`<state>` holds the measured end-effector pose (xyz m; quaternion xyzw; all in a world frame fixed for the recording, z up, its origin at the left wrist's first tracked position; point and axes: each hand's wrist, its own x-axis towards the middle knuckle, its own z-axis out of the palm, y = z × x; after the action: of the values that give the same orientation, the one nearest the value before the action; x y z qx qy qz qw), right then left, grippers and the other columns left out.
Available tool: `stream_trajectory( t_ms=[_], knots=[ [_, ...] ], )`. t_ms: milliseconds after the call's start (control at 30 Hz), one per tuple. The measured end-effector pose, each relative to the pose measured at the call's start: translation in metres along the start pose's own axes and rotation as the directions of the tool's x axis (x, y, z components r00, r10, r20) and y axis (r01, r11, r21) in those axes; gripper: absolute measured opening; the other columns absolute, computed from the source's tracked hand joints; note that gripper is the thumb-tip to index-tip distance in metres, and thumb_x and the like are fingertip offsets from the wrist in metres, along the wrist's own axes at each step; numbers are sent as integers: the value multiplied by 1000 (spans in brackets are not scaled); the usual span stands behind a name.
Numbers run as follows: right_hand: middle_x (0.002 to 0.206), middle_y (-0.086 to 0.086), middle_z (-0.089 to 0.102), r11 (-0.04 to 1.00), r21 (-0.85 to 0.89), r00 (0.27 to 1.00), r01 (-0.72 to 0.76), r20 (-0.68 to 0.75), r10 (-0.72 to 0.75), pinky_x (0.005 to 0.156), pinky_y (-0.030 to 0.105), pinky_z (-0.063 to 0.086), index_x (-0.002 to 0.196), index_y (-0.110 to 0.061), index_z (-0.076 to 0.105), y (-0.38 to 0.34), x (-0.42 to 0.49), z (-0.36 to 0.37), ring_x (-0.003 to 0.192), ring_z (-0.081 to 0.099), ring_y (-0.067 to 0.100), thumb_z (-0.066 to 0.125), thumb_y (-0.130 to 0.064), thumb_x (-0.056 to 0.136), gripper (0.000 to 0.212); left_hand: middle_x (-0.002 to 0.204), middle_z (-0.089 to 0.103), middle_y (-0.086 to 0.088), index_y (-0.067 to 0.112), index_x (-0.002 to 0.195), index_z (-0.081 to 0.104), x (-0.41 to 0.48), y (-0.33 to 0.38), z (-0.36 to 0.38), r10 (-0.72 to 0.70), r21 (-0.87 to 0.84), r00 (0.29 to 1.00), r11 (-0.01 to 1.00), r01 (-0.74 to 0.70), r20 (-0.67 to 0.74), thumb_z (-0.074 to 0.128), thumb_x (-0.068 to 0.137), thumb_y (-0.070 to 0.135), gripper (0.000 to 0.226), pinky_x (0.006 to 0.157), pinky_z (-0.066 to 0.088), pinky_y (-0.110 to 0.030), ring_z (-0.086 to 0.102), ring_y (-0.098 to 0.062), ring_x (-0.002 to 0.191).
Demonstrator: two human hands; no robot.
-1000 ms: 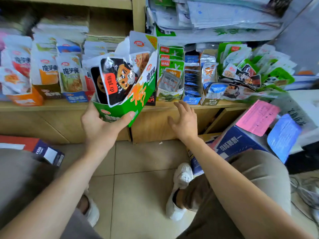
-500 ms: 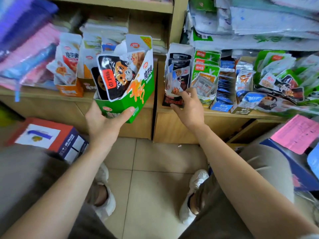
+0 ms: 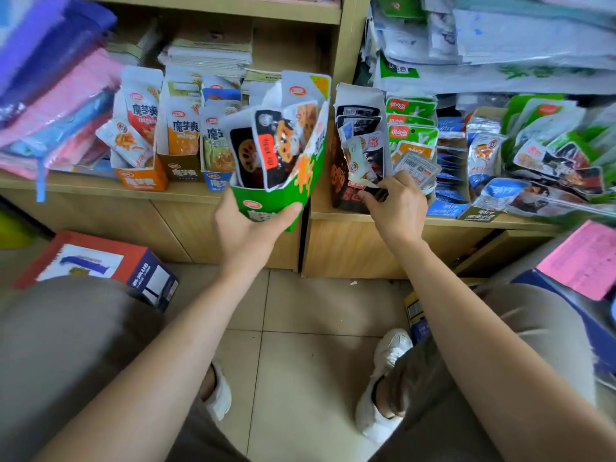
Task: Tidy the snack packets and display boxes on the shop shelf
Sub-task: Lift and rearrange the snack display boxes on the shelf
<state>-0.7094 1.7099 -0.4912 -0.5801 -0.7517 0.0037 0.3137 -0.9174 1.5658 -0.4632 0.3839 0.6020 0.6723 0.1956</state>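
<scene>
My left hand (image 3: 248, 233) grips the bottom of a green display box (image 3: 293, 188), held tilted in front of the wooden shelf (image 3: 100, 190). Black lotus-root snack packets (image 3: 266, 148) stick out of its open top. My right hand (image 3: 395, 205) reaches to a dark red-and-black display box (image 3: 346, 181) standing on the right shelf section, and its curled fingers pinch packets at the box's front. More display boxes stand in a row: orange (image 3: 141, 176), brown (image 3: 181, 141), blue (image 3: 216, 151) on the left, green-topped (image 3: 411, 128) and blue (image 3: 448, 181) on the right.
Loose packets (image 3: 550, 155) are heaped at the shelf's far right. Pink and purple plastic bundles (image 3: 50, 105) lie on the left end. A red-and-navy carton (image 3: 100, 261) sits on the tiled floor by my left knee; pink paper (image 3: 586, 258) rests on a blue box at right.
My right hand rose from the shelf's front edge to the dark box and closed on its packets. The view swung left; the green box stayed in my left hand.
</scene>
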Motion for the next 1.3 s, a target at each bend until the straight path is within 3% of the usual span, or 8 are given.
stream_trajectory(
  t_ms=[333, 433, 600, 700, 800, 967, 1133, 1300],
  knots=[
    [99, 5, 53, 985, 141, 993, 102, 47, -110, 61, 39, 52, 93, -7, 67, 9, -9, 5, 75, 57, 23, 78, -34, 84, 30, 99, 70, 16, 23, 112, 59, 4, -44, 66, -67, 79, 997, 994, 71, -43, 94, 59, 34, 65, 79, 59, -27, 69, 1, 90],
    [106, 5, 54, 970, 193, 986, 145, 56, -158, 68, 41, 56, 103, -7, 66, 14, -14, 6, 84, 61, 22, 77, -26, 86, 28, 102, 66, 18, 17, 123, 58, 15, -57, 72, -101, 122, 995, 988, 100, 2, 95, 63, 31, 72, 81, 56, -18, 62, 14, 91],
    [123, 8, 53, 957, 233, 980, 175, 56, -193, 86, 34, 54, 122, -6, 63, 14, -23, 4, 104, 59, 23, 74, -18, 87, 39, 135, 61, 6, 22, 146, 45, 20, -84, 72, -113, 188, 980, 979, 82, 162, 86, 70, 33, 87, 102, 53, -40, 61, -8, 121],
    [139, 10, 46, 960, 235, 985, 150, 53, -167, 94, 31, 50, 137, -7, 52, 10, -37, 6, 123, 50, 23, 73, -13, 85, 56, 137, 61, 5, 21, 146, 47, 13, -87, 66, -72, 304, 990, 952, 32, 119, 84, 75, 38, 81, 104, 50, -34, 58, -10, 123],
    [143, 13, 40, 967, 224, 992, 118, 7, -122, 86, 34, 53, 142, -11, 46, 0, -55, 9, 118, 51, 25, 70, -13, 85, 62, 119, 64, -1, 15, 132, 56, 0, -84, 63, 63, 349, 997, 936, -46, -38, 83, 80, 28, 60, 82, 51, -23, 64, -18, 100],
    [154, 16, 34, 974, 84, 971, 213, 97, -220, 104, 47, 41, 148, -16, 44, -13, -69, 16, 134, 38, 36, 67, -20, 84, 68, 82, 61, -1, 13, 104, 58, 5, -78, 63, 114, 334, 993, 937, -96, -34, 85, 79, 18, 37, 62, 46, -12, 61, -11, 70],
    [162, 15, 18, 979, 8, 955, 202, 218, -199, 107, 51, 41, 154, -19, 30, -20, -67, 14, 143, 28, 38, 66, -23, 84, 80, 81, 60, 8, 15, 105, 58, 31, -76, 63, 89, 405, 996, 910, -87, 14, 82, 83, 22, 33, 65, 55, -35, 63, -8, 69],
    [159, 16, 28, 946, 4, 920, 323, 234, -315, 111, 52, 35, 150, -16, 38, -40, -69, 13, 145, 26, 37, 63, -17, 82, 73, 102, 70, 5, 16, 117, 62, 29, -82, 41, 118, 425, 984, 890, -165, 134, 77, 87, 17, 34, 75, 55, -21, 67, -6, 84]
  ],
)
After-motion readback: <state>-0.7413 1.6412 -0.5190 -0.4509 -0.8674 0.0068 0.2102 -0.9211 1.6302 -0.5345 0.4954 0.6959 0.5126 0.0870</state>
